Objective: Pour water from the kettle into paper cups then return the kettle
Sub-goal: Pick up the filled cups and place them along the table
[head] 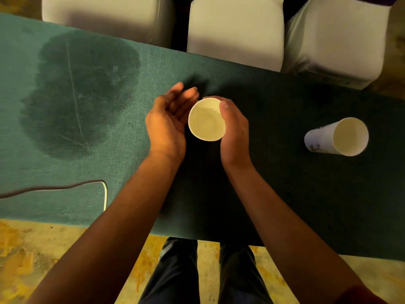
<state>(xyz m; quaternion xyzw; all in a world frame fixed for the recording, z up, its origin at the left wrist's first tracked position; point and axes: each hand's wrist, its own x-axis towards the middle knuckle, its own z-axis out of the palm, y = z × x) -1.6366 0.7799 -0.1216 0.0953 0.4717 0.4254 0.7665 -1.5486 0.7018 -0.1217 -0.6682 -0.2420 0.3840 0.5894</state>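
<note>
Mid-table, the right hand (233, 132) wraps its fingers around a paper cup (206, 119) holding water, while the left hand (167, 119) cups loosely open beside it. A second paper cup (336, 137) stands well apart toward the right end. A cable (65, 188) loops at the near edge, with a dark wet patch (81, 93) left and white chairs (235, 29) along the far edge.

Both forearms extended; right hand (233, 130) curled, gripping; left hand (168, 119) loose, palm inward.

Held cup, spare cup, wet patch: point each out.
Held cup (206, 121): head view, inside bottom.
Spare cup (317, 139): head view, printed outer wall.
Wet patch (76, 95): head view, middle of the dark stain.
</note>
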